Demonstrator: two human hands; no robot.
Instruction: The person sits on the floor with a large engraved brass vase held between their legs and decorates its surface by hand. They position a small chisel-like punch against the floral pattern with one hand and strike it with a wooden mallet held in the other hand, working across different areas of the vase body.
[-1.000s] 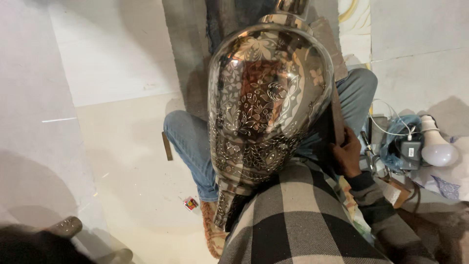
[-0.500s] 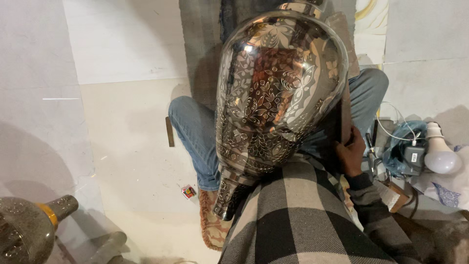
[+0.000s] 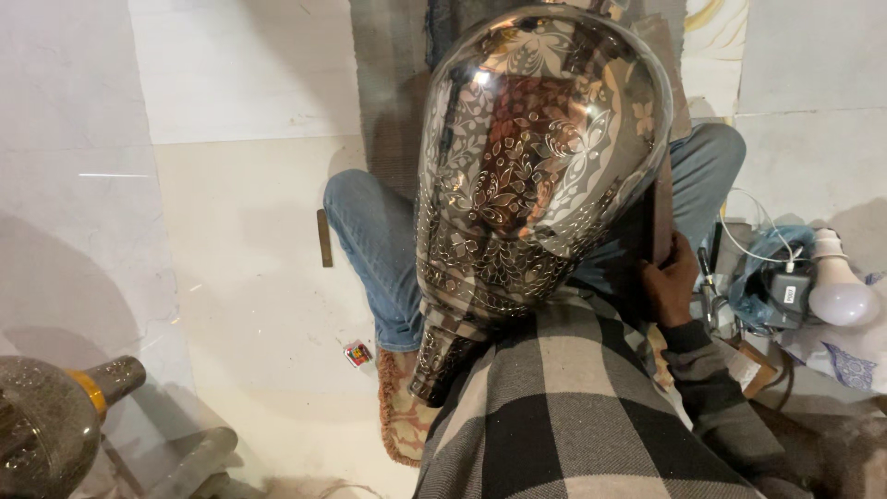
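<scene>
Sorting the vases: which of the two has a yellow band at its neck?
The dull vase at lower left, on the floor; the shiny engraved vase on the lap has none.

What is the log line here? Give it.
vase on lap, neck toward wearer | right hand at its right side, grip unclear | left hand hidden | bulb at right

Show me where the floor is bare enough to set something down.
Bare floor lies left of the bent knee, between it and the second vase at the lower left corner. The right side is crowded: the right hand on the big engraved vase, then cables, a bag and a white bulb.
</scene>
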